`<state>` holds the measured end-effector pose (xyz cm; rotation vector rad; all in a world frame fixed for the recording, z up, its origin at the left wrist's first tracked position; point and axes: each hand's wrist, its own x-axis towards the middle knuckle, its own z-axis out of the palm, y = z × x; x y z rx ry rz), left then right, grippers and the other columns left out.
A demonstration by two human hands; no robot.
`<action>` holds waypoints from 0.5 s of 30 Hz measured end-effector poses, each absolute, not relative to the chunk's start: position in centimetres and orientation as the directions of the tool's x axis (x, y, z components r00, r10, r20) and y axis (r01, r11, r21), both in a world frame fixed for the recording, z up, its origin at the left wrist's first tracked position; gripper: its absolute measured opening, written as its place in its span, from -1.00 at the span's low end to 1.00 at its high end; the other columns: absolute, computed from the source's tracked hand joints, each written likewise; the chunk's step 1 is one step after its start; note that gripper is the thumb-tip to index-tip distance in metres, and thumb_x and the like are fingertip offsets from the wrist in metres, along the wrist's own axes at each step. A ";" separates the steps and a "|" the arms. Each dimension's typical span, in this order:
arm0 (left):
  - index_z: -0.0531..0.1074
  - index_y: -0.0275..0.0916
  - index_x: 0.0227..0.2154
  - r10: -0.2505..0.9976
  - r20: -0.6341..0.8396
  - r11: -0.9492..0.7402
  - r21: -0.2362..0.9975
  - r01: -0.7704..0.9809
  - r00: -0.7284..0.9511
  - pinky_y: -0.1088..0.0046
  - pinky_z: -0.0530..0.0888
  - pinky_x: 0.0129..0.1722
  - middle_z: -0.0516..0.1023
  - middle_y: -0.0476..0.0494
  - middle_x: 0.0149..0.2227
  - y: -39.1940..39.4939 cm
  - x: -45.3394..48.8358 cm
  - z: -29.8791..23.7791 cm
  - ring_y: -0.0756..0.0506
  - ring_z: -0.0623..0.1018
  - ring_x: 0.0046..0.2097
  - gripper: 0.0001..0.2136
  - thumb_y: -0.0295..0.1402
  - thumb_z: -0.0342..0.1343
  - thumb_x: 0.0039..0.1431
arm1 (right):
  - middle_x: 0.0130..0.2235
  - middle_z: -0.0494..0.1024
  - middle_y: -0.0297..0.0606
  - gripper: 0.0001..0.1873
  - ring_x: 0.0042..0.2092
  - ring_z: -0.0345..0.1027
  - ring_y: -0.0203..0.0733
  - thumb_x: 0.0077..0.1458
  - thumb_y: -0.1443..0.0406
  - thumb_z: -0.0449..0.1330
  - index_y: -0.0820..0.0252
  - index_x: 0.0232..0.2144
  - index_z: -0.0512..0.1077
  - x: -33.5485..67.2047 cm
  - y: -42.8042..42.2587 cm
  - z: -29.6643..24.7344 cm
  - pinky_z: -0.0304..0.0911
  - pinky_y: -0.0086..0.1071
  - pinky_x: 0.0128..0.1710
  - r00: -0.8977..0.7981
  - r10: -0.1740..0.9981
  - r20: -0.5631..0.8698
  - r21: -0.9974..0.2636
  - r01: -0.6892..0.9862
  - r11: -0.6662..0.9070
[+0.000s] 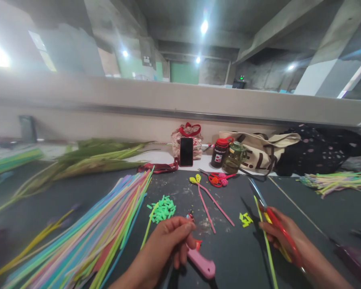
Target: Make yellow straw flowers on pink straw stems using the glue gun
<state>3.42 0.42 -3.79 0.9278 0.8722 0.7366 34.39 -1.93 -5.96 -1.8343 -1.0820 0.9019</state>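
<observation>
My left hand (168,243) is at the bottom middle, fingers curled in a pinch around a small piece with a red tip (190,217); I cannot make out what it is. Just under it lies a pink lighter (202,264). My right hand (284,237) is closed on red-handled scissors (270,212), blades pointing away, together with a long yellow-green straw (266,245). A heap of green cut straw bits (163,209) lies ahead of the left hand, and a few yellow bits (245,219) lie between the hands.
A big fan of coloured straws (87,237) covers the dark table (234,253) on the left, with long green leaves (90,158) behind. Pink straws with a yellow flower (204,196), red scissors (216,179), a phone (186,151), jars (228,154), bags (289,152) and more straws (333,180) lie farther back.
</observation>
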 end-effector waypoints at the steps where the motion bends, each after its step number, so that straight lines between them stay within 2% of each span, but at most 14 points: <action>1: 0.38 -0.32 -0.54 0.852 -0.295 0.400 0.900 -0.174 0.433 0.70 0.13 -0.77 0.47 -0.01 -0.64 0.6 3.2 -3.8 0.15 0.30 -0.74 -0.73 -0.17 0.14 -0.03 | -0.76 0.25 -0.58 -0.43 -0.72 0.18 -0.32 -0.31 0.12 0.24 0.18 -0.21 0.21 34.4 -1.6 -6.2 0.05 -0.51 -0.76 0.366 0.912 -0.186 -0.885 0.340 -0.317; 5: 0.39 -0.32 -0.55 0.903 -0.258 0.336 0.923 -0.189 0.344 0.69 0.14 -0.76 0.43 0.00 -0.68 1.2 2.8 -4.4 0.15 0.29 -0.75 -0.72 -0.15 0.12 0.00 | -0.74 0.24 -0.59 -0.46 -0.72 0.19 -0.33 -0.30 0.16 0.20 0.17 -0.21 0.16 34.8 0.6 -7.2 0.04 -0.53 -0.77 0.335 0.915 -0.223 -0.855 0.385 -0.349; 9: 0.39 -0.32 -0.56 0.925 -0.262 0.318 0.929 -0.187 0.274 0.71 0.14 -0.76 0.43 -0.01 -0.68 1.5 2.5 -5.6 0.17 0.25 -0.76 -0.71 -0.14 0.13 -0.02 | -0.65 0.34 -0.50 -0.50 -0.68 0.28 -0.28 -0.21 0.16 0.13 0.16 -0.17 0.15 35.4 1.9 -7.7 0.07 -0.52 -0.76 0.354 0.909 -0.222 -0.808 0.454 -0.374; 12: 0.42 -0.32 -0.54 0.925 -0.283 0.335 0.922 -0.196 0.254 0.70 0.13 -0.77 0.46 -0.02 -0.65 1.8 2.0 -6.0 0.16 0.26 -0.75 -0.70 -0.12 0.18 -0.11 | -0.56 0.42 -0.41 -0.50 -0.59 0.37 -0.21 -0.14 0.14 0.08 0.15 -0.11 0.12 35.8 1.5 -7.1 0.14 -0.48 -0.71 0.390 0.906 -0.165 -0.756 0.539 -0.370; 15: 0.43 -0.31 -0.49 0.934 -0.282 0.328 0.920 -0.214 0.220 0.70 0.16 -0.76 0.46 -0.01 -0.62 2.0 1.6 -5.8 0.14 0.29 -0.72 -0.70 -0.13 0.20 -0.13 | -0.61 0.42 -0.43 -0.49 -0.58 0.38 -0.15 -0.13 0.16 0.10 0.12 -0.08 0.15 36.1 0.0 -6.5 0.17 -0.41 -0.63 0.392 0.915 -0.092 -0.676 0.651 -0.347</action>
